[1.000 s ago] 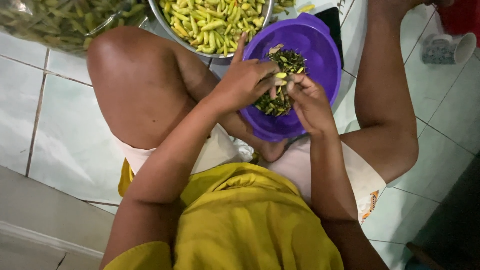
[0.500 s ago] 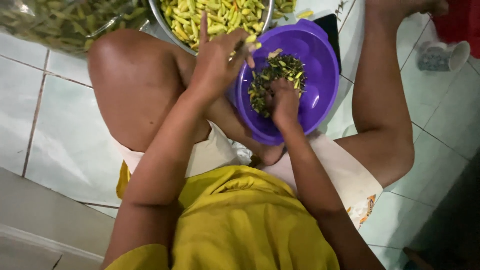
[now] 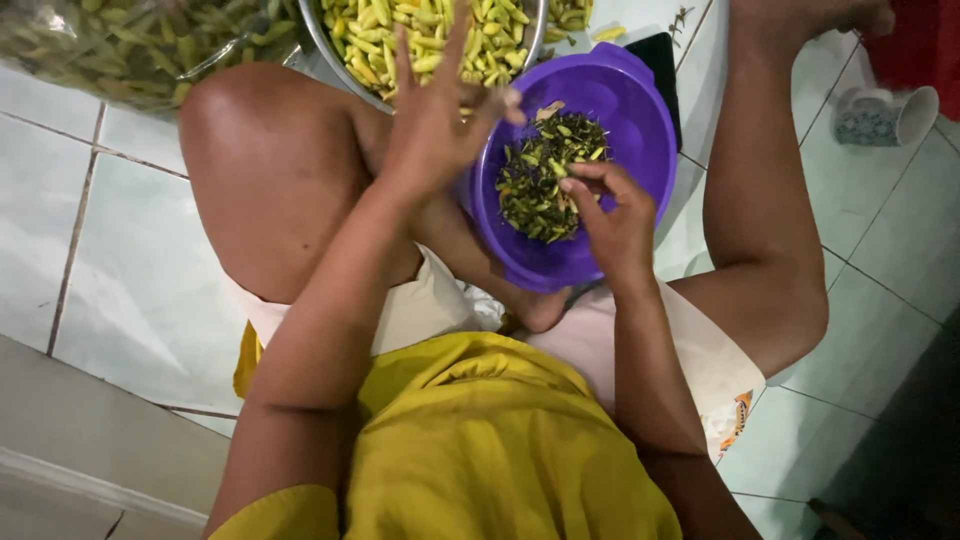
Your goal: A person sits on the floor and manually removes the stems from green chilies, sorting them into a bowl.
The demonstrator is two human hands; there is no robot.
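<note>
I sit cross-legged on a tiled floor. My left hand (image 3: 435, 115) is raised with its fingers spread wide, palm over the near rim of a metal bowl (image 3: 328, 48) full of yellow-green chillies (image 3: 372, 30); nothing shows in it. My right hand (image 3: 612, 215) hangs over a purple plastic bowl (image 3: 625, 100) resting on my crossed legs. Its fingertips are pinched on a small green chilli stem at the edge of a heap of dark green stems (image 3: 535, 185) in that bowl.
A clear plastic bag of green chillies (image 3: 130, 45) lies at the top left. A black flat object (image 3: 662, 62) sits behind the purple bowl. A patterned white cup (image 3: 890, 115) and a red thing (image 3: 925, 40) stand at the top right, beside my right leg.
My hands, together over the purple bowl a second ago, have parted. The left has swung up toward the metal bowl and spread open; the right has dropped to the stem heap.
</note>
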